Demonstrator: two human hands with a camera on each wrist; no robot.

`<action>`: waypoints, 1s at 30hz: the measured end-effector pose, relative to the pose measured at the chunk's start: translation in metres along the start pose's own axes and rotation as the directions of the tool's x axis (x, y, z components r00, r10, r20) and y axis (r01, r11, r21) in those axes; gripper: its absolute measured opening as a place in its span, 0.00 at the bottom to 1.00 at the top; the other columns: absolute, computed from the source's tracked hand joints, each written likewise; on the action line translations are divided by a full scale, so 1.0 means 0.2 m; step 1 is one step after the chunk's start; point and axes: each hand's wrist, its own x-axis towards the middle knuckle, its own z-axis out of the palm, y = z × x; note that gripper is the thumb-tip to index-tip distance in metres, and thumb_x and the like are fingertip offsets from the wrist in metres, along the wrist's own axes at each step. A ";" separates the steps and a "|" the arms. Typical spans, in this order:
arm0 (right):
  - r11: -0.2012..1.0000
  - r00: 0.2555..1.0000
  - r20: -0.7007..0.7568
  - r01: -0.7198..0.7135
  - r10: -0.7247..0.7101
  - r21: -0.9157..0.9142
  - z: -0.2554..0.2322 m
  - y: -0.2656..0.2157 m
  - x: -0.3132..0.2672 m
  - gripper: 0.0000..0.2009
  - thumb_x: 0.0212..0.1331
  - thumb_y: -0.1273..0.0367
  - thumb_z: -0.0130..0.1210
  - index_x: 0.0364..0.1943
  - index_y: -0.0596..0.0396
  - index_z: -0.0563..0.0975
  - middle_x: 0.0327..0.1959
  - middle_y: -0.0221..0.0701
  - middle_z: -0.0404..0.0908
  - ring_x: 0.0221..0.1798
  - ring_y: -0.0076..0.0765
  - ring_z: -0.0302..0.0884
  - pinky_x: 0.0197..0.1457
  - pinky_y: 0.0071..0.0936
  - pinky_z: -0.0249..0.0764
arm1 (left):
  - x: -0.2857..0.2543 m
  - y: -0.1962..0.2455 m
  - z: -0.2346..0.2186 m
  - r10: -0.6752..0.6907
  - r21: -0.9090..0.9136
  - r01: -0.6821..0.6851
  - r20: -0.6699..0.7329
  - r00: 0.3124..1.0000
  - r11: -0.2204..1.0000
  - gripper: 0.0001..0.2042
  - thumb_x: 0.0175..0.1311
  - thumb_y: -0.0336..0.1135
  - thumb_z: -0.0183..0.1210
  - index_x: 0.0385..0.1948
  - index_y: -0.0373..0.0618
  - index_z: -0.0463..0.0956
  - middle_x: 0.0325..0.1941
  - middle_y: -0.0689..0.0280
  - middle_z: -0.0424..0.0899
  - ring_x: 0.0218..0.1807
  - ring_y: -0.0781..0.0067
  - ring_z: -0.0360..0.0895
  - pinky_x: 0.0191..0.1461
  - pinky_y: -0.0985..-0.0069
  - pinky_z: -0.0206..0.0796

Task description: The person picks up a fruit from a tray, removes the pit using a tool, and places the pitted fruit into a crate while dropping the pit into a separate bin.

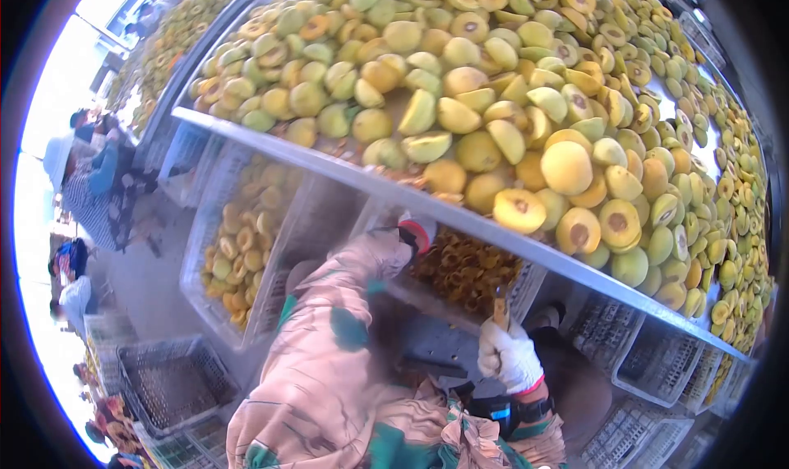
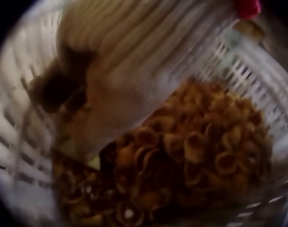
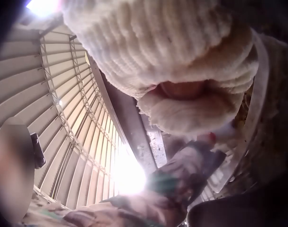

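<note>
My left hand (image 1: 421,231), in a white glove, reaches below the metal table edge. In the left wrist view that hand (image 2: 130,61) points down inside a white basket (image 2: 276,113), over brown, cup-shaped pieces (image 2: 196,146). A pale green piece (image 2: 94,163) shows by its fingertips; blur and shadow hide whether it is gripped. My gloved right hand (image 1: 509,358) grips a wooden-handled tool (image 1: 500,306) upright, metal tip up, near the basket's close side. Curled fingers of the right hand (image 3: 182,71) fill the top of the right wrist view.
Halved yellow-green fruit (image 1: 460,116) covers the table, behind its raised metal rim (image 1: 370,183). A crate of pale orange halves (image 1: 238,259) stands below at the left. An empty dark crate (image 1: 177,383) is at lower left, more crates (image 1: 662,362) at right. People (image 1: 90,177) sit at far left.
</note>
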 end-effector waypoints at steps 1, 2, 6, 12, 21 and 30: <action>1.000 1.000 -0.023 0.007 -0.008 -0.016 -0.01 -0.01 0.00 0.10 0.63 0.69 0.52 0.27 0.47 0.65 0.16 0.22 0.59 0.13 0.19 0.55 0.15 0.22 0.51 | 0.05 -0.02 -0.02 0.009 0.045 -0.010 0.021 1.000 0.999 0.18 0.65 0.42 0.52 0.55 0.55 0.78 0.57 0.56 0.81 0.60 0.58 0.77 0.63 0.61 0.66; 1.000 0.999 -0.051 -0.003 0.003 -0.010 -0.02 -0.02 0.01 0.08 0.63 0.68 0.53 0.29 0.49 0.66 0.16 0.23 0.60 0.13 0.20 0.55 0.15 0.23 0.52 | 0.11 -0.03 -0.03 0.024 0.068 -0.030 0.082 0.996 0.997 0.18 0.65 0.42 0.52 0.55 0.55 0.78 0.57 0.56 0.80 0.60 0.58 0.77 0.63 0.61 0.66; 1.000 0.997 -0.071 -0.027 0.027 0.001 -0.02 -0.05 0.03 0.07 0.62 0.68 0.53 0.34 0.52 0.67 0.16 0.25 0.62 0.13 0.22 0.56 0.16 0.23 0.55 | 0.24 -0.11 -0.11 0.079 0.080 -0.099 0.223 0.972 0.992 0.18 0.66 0.42 0.52 0.57 0.54 0.76 0.58 0.56 0.79 0.60 0.58 0.76 0.64 0.62 0.65; 0.990 0.996 -0.086 0.012 -0.025 -0.141 -0.02 -0.04 0.05 0.08 0.61 0.67 0.53 0.33 0.53 0.68 0.15 0.26 0.64 0.12 0.23 0.59 0.17 0.23 0.58 | 0.12 -0.05 -0.34 0.234 -0.059 -0.228 0.366 0.901 0.972 0.19 0.67 0.42 0.52 0.59 0.52 0.74 0.60 0.55 0.78 0.61 0.57 0.75 0.64 0.63 0.64; 0.981 0.988 0.055 0.150 -0.144 -0.124 0.11 0.03 -0.08 0.12 0.64 0.62 0.55 0.40 0.53 0.67 0.20 0.25 0.68 0.15 0.22 0.65 0.18 0.24 0.65 | -0.61 0.09 -0.77 0.396 -0.801 0.279 0.057 0.916 -0.529 0.22 0.70 0.37 0.54 0.63 0.39 0.66 0.58 0.62 0.76 0.59 0.66 0.74 0.65 0.70 0.65; 0.862 0.920 0.055 0.384 -0.389 -0.331 0.25 0.14 -0.29 0.12 0.65 0.65 0.54 0.46 0.55 0.67 0.20 0.25 0.70 0.15 0.22 0.67 0.19 0.23 0.66 | -1.00 0.25 -0.97 0.173 -0.409 0.139 -0.047 0.984 -0.902 0.21 0.75 0.47 0.47 0.57 0.38 0.70 0.54 0.58 0.79 0.54 0.64 0.77 0.57 0.64 0.74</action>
